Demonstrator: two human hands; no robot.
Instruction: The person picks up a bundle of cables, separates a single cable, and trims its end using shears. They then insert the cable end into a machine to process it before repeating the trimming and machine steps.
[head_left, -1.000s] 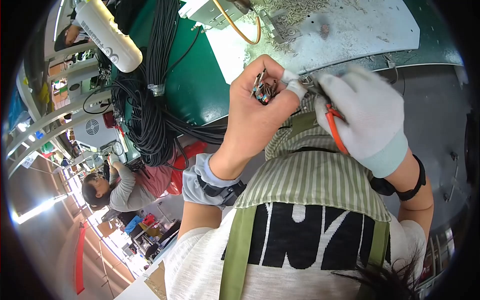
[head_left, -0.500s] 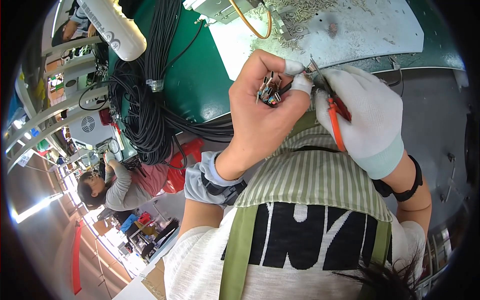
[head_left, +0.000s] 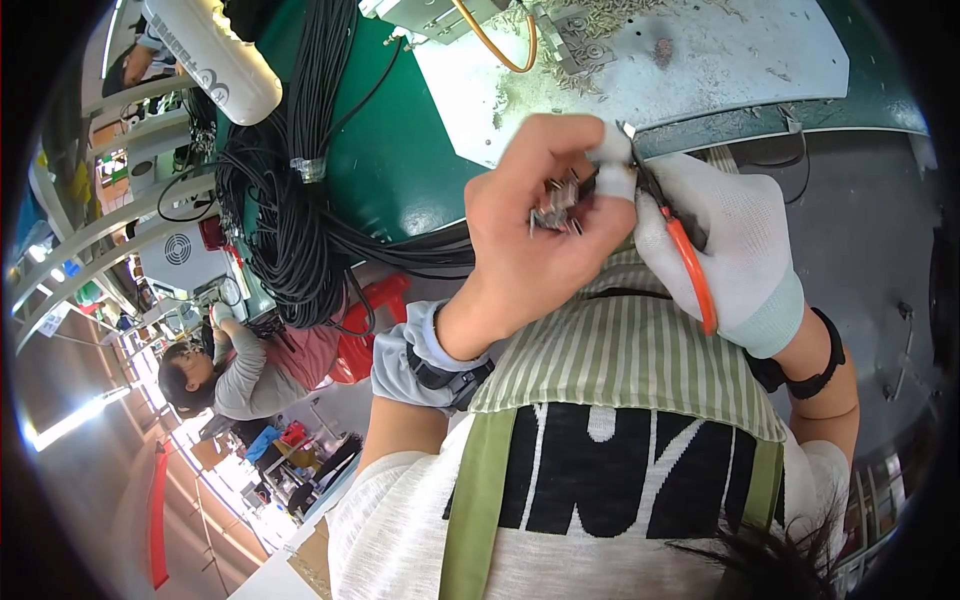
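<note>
My left hand (head_left: pixel 520 235), with white covers on its thumb and fingertip, is closed around several black cable ends. Their metal connectors (head_left: pixel 558 208) stick out of its curled fingers, blurred by motion. Between thumb and forefinger it pinches one end, with a small bright tip (head_left: pixel 629 130) showing. In my right hand (head_left: pixel 745 235), in a white knitted glove, is a pair of orange-handled pliers (head_left: pixel 692 272). Their dark jaws meet the left fingertips at the pinched end; whether the jaws touch it I cannot tell.
Black cables (head_left: pixel 285 265) lie coiled and tied on the green table (head_left: pixel 400 190) at left. Beyond my hands a white board (head_left: pixel 700 80) carries scattered scraps and a small metal fixture (head_left: pixel 575 45). A white cylinder (head_left: pixel 225 65) stands far left. Another person (head_left: pixel 250 375) works at left.
Both hands have shifted slightly; the left has turned and moved a little right. The pliers have tilted more upright, and their jaws look closer together at the pinched end.
</note>
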